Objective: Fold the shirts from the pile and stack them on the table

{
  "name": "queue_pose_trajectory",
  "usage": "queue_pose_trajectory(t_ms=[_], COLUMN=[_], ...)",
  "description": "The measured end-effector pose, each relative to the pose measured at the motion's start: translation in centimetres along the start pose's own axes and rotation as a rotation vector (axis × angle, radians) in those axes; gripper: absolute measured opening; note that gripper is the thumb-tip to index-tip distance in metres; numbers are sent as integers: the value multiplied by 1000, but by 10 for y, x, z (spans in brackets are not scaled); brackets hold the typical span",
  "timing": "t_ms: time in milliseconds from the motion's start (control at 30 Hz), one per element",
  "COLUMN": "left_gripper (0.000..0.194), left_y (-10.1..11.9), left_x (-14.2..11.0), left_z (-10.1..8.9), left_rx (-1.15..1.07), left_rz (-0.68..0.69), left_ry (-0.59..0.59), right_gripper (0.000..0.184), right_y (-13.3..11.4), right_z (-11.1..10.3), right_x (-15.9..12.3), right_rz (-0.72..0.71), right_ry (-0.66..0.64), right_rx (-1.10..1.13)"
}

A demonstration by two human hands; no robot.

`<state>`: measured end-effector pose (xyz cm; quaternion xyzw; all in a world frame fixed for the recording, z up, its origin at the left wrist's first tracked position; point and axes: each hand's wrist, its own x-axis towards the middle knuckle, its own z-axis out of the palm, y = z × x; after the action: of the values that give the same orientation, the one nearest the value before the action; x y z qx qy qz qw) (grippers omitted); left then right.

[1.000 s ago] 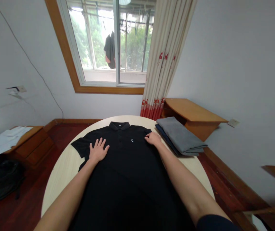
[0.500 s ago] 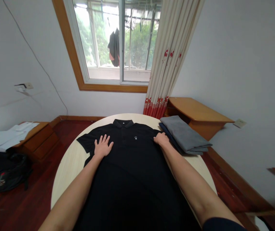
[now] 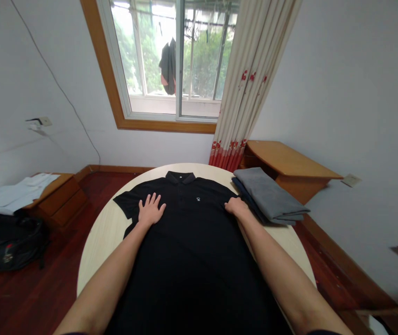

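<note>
A black polo shirt [image 3: 192,242] lies spread front side up on the round pale table [image 3: 96,246], its collar pointing at the window. A small white emblem shows on its chest. My left hand [image 3: 151,210] rests flat on the shirt near the left sleeve, fingers spread. At the other side, my right hand [image 3: 235,205] has its fingers curled closed on the shirt beside the right sleeve, which it partly covers. Just past that hand sits a stack of folded clothes [image 3: 268,193], grey on top with dark blue beneath.
Beyond the table's right side stands a wooden desk [image 3: 289,160], next to a long curtain [image 3: 251,88]. On the left are a wooden cabinet [image 3: 64,200] with papers [image 3: 19,190] on it and a black bag [image 3: 10,242] on the floor. A window [image 3: 199,70] is ahead.
The camera view has shifted slightly. My right fingers look a little more curled at the shirt's sleeve side; my left hand stays flat in the same place on the cloth.
</note>
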<state>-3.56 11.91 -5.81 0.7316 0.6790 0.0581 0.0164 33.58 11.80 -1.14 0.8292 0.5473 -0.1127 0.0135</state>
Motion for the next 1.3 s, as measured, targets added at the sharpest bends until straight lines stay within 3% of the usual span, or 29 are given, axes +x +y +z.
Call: queue_pose_trajectory(t_ms=[100,200,267,367,467,633,833,933,1033,1133,1200,1300], left_gripper=[68,67,66,68,76,85,86,78,71,71,70,69], left_y=[2,3,1,-8,-20,-31,-29,-12,29,66,69,33], left_x=[-1,2,9,26,47,76,88,83,61,23,-6,-42], left_z=[2,1,-3,-8,-10,-6,-9,-14,-11,1,8,9], left_rx=[7,10,10,2,-20,-27,-10,33,62,31,11,13], left_rz=[2,10,21,-4,-82,-99,-113,-138,-124,21,97,76], left_ry=[0,-20,-24,-12,-61,-114,-101,-85,16,86,77,25], right_gripper=[48,51,56,64,68,75,80,71,63,65,67,67], right_y=[-11,-34,-52,-68,-69,-58,-56,-72,-98,-114,-105,-63], right_z=[-1,1,5,16,25,29,21,17,25,45,58,64], right_x=[-9,-13,-10,4,26,68,92,72,27,-26,-52,-66], right_rz=[38,-180,-305,-244,-173,-211,-216,-214,-325,-481,-548,-508], right_ry=[82,235,215,81,51,85,114,219,380,302,212,169], right_rx=[-59,-73,-31,47,86,97,80,48,65,124,134,118])
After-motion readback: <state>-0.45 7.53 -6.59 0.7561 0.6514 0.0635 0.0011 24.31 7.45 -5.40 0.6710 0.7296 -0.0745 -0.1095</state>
